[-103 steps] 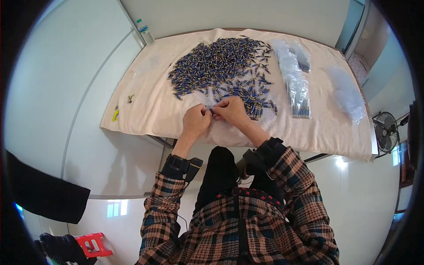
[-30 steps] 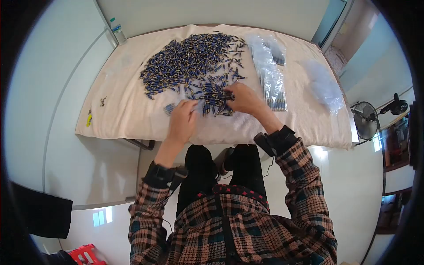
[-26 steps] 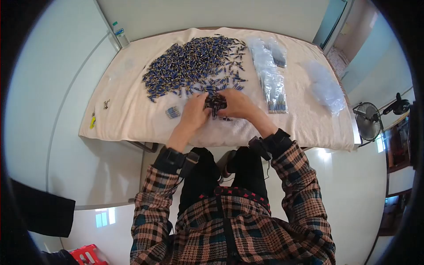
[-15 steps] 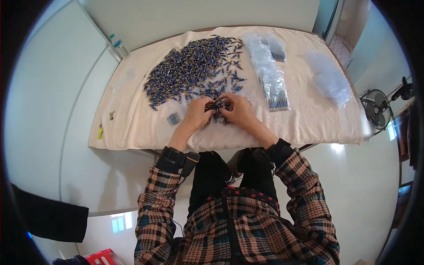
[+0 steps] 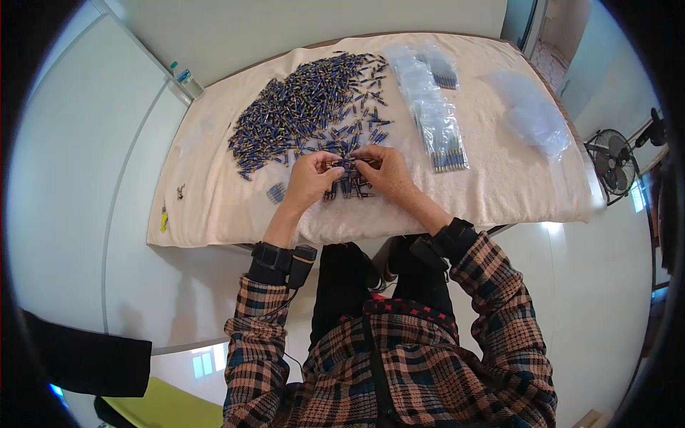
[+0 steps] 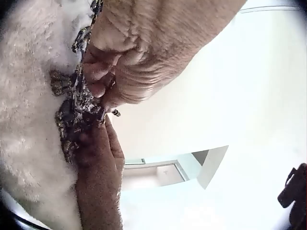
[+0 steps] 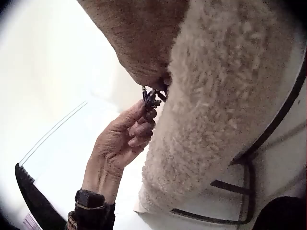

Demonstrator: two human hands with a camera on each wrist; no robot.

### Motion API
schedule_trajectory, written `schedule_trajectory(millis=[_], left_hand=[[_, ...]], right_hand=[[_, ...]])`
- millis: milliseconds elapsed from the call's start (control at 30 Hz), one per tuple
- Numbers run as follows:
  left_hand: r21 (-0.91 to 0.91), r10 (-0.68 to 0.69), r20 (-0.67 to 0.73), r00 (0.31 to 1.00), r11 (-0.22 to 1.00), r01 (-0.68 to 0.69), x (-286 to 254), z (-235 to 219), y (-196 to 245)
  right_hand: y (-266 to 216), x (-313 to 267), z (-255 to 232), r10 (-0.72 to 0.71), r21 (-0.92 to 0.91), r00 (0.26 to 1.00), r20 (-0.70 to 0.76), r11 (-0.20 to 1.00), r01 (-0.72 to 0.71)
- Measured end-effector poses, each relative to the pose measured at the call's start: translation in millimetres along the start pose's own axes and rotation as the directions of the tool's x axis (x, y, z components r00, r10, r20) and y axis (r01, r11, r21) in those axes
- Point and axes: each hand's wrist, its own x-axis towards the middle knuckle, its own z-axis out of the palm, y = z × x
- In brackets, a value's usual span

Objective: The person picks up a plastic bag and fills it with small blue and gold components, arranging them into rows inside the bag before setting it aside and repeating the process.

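Note:
Small dark-blue plugs with gold-coloured ends form a large pile (image 5: 296, 103) on the pale fleecy cloth (image 5: 499, 192). At its near edge both hands work over a looser cluster of plugs (image 5: 349, 187). My left hand (image 5: 308, 180) pinches plugs between thumb and fingers; the right wrist view shows plugs (image 7: 151, 99) jutting from this grip. Facing it, my right hand (image 5: 391, 175) also pinches at plugs with thumb and forefinger, its fingertips close to the left ones. Left of the left hand lies a small clear bag with a row of plugs (image 5: 275, 192).
Filled clear bags (image 5: 428, 107) lie stacked right of the pile, with loose clear plastic bags (image 5: 531, 118) farther right. A bottle (image 5: 187, 80) stands at the back left. A yellow item (image 5: 164, 220) lies near the left edge. A fan (image 5: 614, 160) stands beyond the right edge.
The hands earlier met over a small bundle; a small filled bag then lay at the left. Both hands came together over the near cluster, and their fingers now pinch plugs there.

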Motion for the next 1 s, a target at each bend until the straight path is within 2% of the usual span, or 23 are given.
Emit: schedule_trajectory(millis=[100,200,367,467,633,767,900,1000], left_hand=[[-0.037,-0.001,-0.021,1.000,0.999,0.000,0.2,-1.7,0.7],[-0.068,0.001,-0.033,0.999,0.998,-0.003,0.1,-2.2,1.0],[-0.132,-0.012,-0.071,0.997,0.991,0.003,1.9,3.2,-0.8],[-0.155,-0.024,-0.093,0.995,0.988,0.010,1.9,5.7,-0.3],[-0.187,-0.032,-0.088,0.996,0.982,0.015,-2.6,9.1,6.9],[-0.207,0.005,-0.099,0.995,0.978,-0.026,0.9,15.0,1.5],[-0.173,0.049,-0.113,0.992,0.983,-0.068,2.9,22.4,-2.1],[-0.167,0.055,-0.101,0.993,0.983,-0.071,3.0,22.6,-0.8]], right_hand=[[0.0,0.3,0.4,0.041,0.017,0.998,0.041,0.999,-0.042],[4.5,1.3,4.9,0.012,0.133,1.000,-0.027,0.991,-0.008],[2.4,-0.2,1.0,0.045,0.109,0.998,0.048,0.993,-0.050],[-5.2,-2.5,-0.7,0.097,0.222,0.994,0.048,0.969,-0.105],[-8.5,-3.3,-0.6,0.105,0.243,0.994,0.025,0.964,-0.108],[-7.8,-3.8,1.0,0.050,0.264,0.998,0.034,0.963,-0.057],[-13.2,-2.1,0.9,0.095,0.320,0.995,0.039,0.942,-0.103],[-21.6,-3.0,-5.7,0.208,0.351,0.976,0.063,0.911,-0.217]])
